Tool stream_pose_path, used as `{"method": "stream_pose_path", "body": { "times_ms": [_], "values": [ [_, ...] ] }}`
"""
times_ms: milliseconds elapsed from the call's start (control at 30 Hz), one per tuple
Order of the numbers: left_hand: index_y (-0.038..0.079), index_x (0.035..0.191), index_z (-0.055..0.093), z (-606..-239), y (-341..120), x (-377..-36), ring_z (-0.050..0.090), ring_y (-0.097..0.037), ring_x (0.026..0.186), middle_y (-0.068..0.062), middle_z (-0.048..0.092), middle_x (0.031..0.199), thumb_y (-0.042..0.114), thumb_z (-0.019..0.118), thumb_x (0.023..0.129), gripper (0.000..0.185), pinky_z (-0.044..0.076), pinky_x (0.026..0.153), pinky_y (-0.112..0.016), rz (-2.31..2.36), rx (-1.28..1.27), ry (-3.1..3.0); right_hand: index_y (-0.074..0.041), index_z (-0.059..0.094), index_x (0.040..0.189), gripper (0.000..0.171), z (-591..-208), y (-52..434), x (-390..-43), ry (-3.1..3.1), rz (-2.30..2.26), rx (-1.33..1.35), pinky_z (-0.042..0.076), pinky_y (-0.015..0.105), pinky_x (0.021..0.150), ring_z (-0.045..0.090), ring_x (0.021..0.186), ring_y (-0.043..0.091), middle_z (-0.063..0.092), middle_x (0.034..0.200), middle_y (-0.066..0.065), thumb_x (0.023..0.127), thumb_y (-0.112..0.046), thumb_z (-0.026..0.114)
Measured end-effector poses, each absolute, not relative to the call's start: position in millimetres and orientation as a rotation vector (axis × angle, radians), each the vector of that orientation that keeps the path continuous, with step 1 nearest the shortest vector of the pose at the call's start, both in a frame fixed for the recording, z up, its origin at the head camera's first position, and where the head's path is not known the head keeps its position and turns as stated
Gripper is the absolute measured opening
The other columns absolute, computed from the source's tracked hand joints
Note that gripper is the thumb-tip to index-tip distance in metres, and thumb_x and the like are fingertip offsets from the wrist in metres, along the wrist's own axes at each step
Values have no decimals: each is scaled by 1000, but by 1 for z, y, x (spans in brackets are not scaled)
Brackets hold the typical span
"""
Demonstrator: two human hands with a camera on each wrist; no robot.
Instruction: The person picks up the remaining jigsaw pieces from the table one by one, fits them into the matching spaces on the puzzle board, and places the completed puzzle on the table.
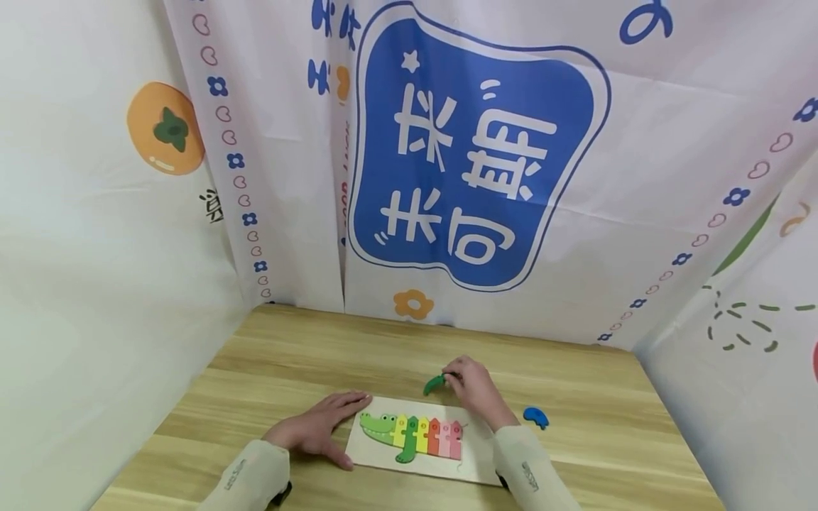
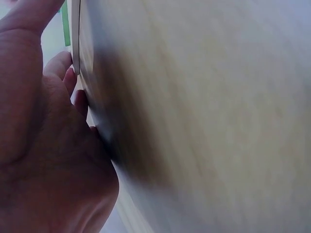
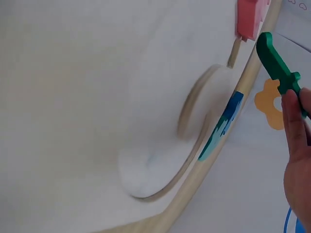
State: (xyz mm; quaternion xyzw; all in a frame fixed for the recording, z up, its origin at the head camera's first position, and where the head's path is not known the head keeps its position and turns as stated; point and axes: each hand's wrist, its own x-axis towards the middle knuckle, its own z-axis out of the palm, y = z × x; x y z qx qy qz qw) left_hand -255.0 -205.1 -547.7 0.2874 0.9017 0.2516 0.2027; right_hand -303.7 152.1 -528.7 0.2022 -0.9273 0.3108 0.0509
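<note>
Green, the curved piece (image 1: 434,385) is jutting from the pinching right hand (image 1: 474,389), its long axis slanting left toward the far edge of the board (image 1: 481,463). Crocodile pieces (image 1: 410,434) are lying on that board; the left hand (image 1: 314,426), thumb and fingers apart, is touching its left side. Rightward, a blue piece (image 1: 535,416) is resting on the worktop (image 1: 287,355).

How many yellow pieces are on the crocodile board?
2: one yellow piece beside the crocodile's head, another between the green piece and red piece. The right sleeve may hide more.
</note>
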Motion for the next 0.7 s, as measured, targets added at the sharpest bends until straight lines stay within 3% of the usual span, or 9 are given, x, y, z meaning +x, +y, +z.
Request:
{"method": "stream_pose_path", "body": {
  "times_ms": [233, 533, 700],
  "values": [
    [23, 166, 25, -550, -207, -255, 21, -40, 156, -5, 23, 172, 57, 88, 75, 116, 26, 119, -69, 696, 806, 2521, -2, 78, 111, 17, -528, 158, -304, -2774, 1015, 609, 62, 32, 81, 72, 96, 24, 73, 114, 13, 94, -3, 75],
    [26, 167, 24, -549, -206, -257, 21, -39, 156, -5, 22, 172, 58, 87, 76, 115, 26, 119, -69, 707, 807, 2508, -8, 77, 110, 15, -528, 172, -306, -2662, 1086, 412, 59, 29, 73, 66, 82, 10, 75, 95, 0, 96, -13, 75],
    [25, 167, 24, -551, -207, -256, 20, -38, 156, -3, 22, 172, 59, 86, 76, 115, 26, 119, -68, 698, 795, 2506, -9, 78, 116, 21, -530, 178, -304, -2624, 1177, 412, 58, 27, 75, 66, 85, 11, 75, 100, 1, 95, -9, 75]
  ]
}}
